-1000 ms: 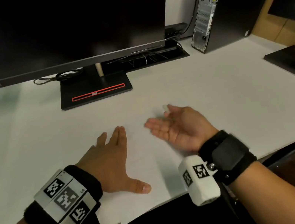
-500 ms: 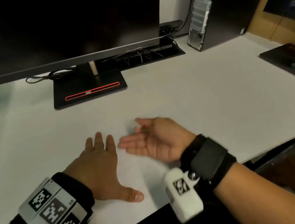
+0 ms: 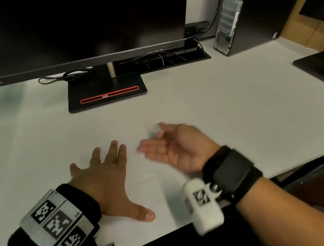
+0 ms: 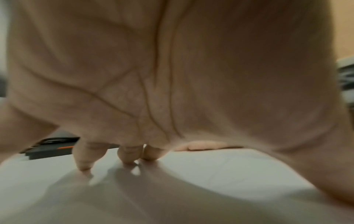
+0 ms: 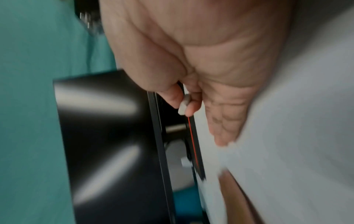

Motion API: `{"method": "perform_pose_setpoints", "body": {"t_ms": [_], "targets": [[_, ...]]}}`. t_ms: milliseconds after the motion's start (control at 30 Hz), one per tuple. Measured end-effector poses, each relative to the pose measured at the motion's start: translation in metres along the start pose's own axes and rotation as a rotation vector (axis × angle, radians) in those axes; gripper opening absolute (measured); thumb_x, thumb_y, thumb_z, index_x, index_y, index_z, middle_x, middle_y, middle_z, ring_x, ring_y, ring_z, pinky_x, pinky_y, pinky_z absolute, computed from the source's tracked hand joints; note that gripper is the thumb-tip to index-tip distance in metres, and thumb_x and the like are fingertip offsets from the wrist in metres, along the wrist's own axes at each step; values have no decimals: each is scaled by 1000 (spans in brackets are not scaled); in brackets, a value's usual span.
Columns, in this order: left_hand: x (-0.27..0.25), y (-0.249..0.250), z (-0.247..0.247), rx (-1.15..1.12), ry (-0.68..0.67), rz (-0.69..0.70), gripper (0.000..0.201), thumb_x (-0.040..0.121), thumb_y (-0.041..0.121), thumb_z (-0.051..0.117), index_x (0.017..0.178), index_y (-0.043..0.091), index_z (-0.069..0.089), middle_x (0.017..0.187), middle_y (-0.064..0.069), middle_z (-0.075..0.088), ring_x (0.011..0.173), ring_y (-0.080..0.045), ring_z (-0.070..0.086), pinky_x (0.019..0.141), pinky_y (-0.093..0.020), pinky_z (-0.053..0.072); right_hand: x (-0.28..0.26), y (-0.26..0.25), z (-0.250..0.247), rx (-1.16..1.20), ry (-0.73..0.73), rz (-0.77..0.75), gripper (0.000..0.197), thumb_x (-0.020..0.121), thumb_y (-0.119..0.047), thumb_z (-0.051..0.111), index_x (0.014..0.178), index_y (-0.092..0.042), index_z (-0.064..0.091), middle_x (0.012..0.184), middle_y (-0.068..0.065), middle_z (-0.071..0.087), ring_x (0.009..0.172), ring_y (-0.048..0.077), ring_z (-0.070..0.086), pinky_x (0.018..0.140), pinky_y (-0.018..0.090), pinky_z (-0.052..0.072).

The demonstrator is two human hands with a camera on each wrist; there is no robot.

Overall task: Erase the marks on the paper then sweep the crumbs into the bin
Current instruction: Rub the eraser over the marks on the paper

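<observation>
The left hand [image 3: 104, 179] lies palm down on the paper [image 3: 151, 180], fingers straight and spread, thumb stretched out toward the desk's near edge; the left wrist view shows its fingertips [image 4: 84, 166] touching the sheet. The right hand [image 3: 173, 146] stands on its little-finger edge just right of the left one, palm turned leftward, three fingers straight and close together over the paper. Its thumb and forefinger pinch a small, pale, rounded eraser [image 5: 184, 106], whose long axis runs along the thumb, away from the wrist; motion blur softens its outline. The paper is a thin white sheet, smooth and matte, hardly distinguishable from the white desk [image 3: 240, 109], its near corner jutting past the desk edge. No marks or crumbs can be made out on it. Behind stand a dark glossy monitor [image 3: 76, 23], its flat black base [image 3: 106, 89] with a red stripe, and a desktop tower [image 3: 232, 8].
</observation>
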State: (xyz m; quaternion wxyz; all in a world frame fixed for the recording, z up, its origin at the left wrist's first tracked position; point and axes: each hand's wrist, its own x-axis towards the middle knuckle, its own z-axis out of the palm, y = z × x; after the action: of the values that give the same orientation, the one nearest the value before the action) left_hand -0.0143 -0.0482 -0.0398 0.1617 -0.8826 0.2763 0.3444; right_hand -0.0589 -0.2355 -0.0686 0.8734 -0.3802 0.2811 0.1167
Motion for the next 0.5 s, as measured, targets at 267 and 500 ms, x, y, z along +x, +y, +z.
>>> {"method": "perform_pose_setpoints", "body": {"t_ms": [267,500], "targets": [[-4,-3,-10,-40,-41,11,155,47,98,58,150,23,-32,156,6,-40,150,-30,-23,116,-69,10,-13,-62,-38,383,233,-466,29,106,-18,52,80,-7,51,94,23,70,89,35,75,79,40,65],[-2,-3,-11,-12,33,13,141,63,89,61,155,20,-21,162,0,-29,150,-35,-19,120,-61,6,-31,-25,-12,-887,-120,68,26,103,-28,58,85,-10,57,71,14,67,53,22,66,51,28,58]]}}
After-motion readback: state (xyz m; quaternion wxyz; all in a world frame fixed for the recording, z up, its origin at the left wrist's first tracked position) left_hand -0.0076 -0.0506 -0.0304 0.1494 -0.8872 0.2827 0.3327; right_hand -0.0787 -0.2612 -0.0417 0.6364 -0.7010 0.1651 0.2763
